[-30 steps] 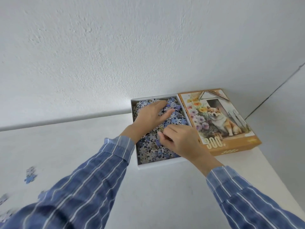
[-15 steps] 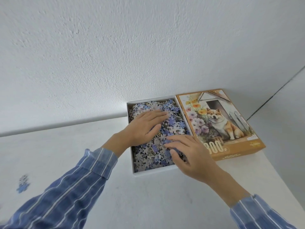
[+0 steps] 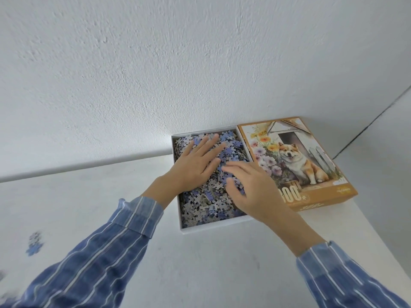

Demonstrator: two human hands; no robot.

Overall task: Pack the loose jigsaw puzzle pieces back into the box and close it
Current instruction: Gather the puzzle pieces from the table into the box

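Observation:
A white box tray (image 3: pixel 209 226) sits on the white table against the wall, heaped with blue and grey puzzle pieces (image 3: pixel 204 203). My left hand (image 3: pixel 198 163) lies flat on the pile with fingers spread, palm down. My right hand (image 3: pixel 253 190) rests on the pile's right side, fingers apart and slightly curled. The orange lid (image 3: pixel 311 196) with a dog picture lies face up just right of the tray, touching it. A few loose pieces (image 3: pixel 34 243) remain on the table at the far left.
The wall runs right behind the tray and lid. The table's right edge (image 3: pixel 378 238) falls away just past the lid. Both striped blue sleeves reach in from the bottom of the view.
Both hands have flattened and spread out over the pile; the right hand was pinched a second ago and is now open. The view has shifted slightly.

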